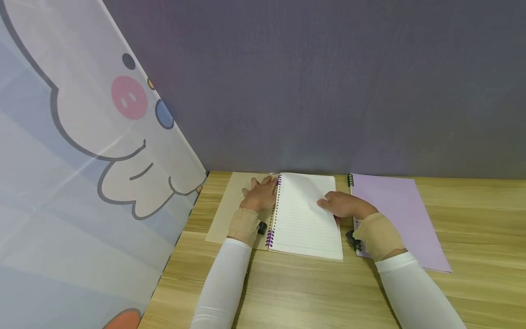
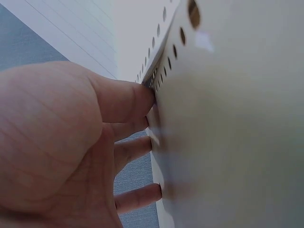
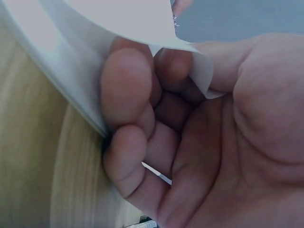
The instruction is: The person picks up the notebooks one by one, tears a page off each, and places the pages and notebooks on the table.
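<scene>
A spiral notebook lies open on the table, its lined white page (image 1: 306, 228) on the right of the purple coil (image 1: 270, 237) and its beige cover (image 1: 226, 224) on the left. My left hand (image 1: 260, 195) rests on the beige side with fingers spread, fingertips against the sheet beside the coil. At the page's right edge my right hand (image 1: 341, 204) pinches a paper sheet (image 3: 137, 19) between thumb and curled fingers. In the right wrist view that sheet bends up over the fingers, its corner curling by the thumb.
Right of the open notebook lies a second notebook with a lilac cover (image 1: 398, 214) and a dark coil (image 1: 350, 179), partly behind my right wrist. The wooden table (image 1: 304, 292) meets a grey wall (image 1: 328, 91). A cartoon-printed sheet (image 1: 82, 192) hangs at the left.
</scene>
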A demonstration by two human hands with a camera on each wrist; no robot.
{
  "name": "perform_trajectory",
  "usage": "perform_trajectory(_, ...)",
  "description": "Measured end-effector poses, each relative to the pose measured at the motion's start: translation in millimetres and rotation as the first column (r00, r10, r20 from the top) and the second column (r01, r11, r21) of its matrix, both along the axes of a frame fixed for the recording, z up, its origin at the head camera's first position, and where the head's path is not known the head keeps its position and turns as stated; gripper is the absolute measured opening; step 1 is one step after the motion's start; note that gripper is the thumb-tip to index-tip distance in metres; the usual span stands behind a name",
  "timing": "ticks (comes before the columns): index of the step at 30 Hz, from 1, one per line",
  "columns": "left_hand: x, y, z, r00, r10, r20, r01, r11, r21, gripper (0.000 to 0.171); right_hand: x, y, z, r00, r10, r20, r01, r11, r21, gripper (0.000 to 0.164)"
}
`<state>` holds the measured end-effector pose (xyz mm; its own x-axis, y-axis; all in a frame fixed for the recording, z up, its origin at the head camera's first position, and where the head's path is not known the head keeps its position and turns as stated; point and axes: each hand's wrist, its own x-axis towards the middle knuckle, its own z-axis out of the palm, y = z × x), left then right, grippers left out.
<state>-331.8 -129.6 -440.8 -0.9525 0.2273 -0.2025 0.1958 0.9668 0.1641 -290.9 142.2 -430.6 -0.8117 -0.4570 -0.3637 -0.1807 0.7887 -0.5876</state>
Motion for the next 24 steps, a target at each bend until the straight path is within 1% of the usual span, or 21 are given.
perform_trajectory(4,-0.1,-0.4,-0.5,1.0,-0.002,-0.001,0.002,1.0,-0.007,0.051,1.0,0.0,0.2,1.0,0.01,0.002,-0.01,1.0,0.002,0.055)
perform_trajectory(12,0.8,1.3,1.4,1.0,0.0,0.0,0.0,1.0,-0.013,0.051,0.2,1.8,0.9,0.998,0.062,-0.015,-0.061,0.998,0.022,0.058)
perform_trajectory(16,1.6,2.0,2.6,1.0,-0.002,0.007,0.002,1.0,-0.029,0.051,0.8,2.1,0.9,0.998,0.064,-0.007,-0.063,0.998,0.02,0.061)
perform_trajectory(18,1.7,2.0,2.5,1.0,-0.003,0.008,0.003,0.999,-0.032,0.051,1.4,1.9,0.8,0.999,0.049,0.003,-0.049,0.999,0.017,0.062)
perform_trajectory(24,2.3,2.1,2.7,1.0,0.0,0.006,0.0,1.0,-0.016,0.052,2.0,2.4,1.1,0.999,0.038,0.011,-0.039,0.998,0.041,0.063)
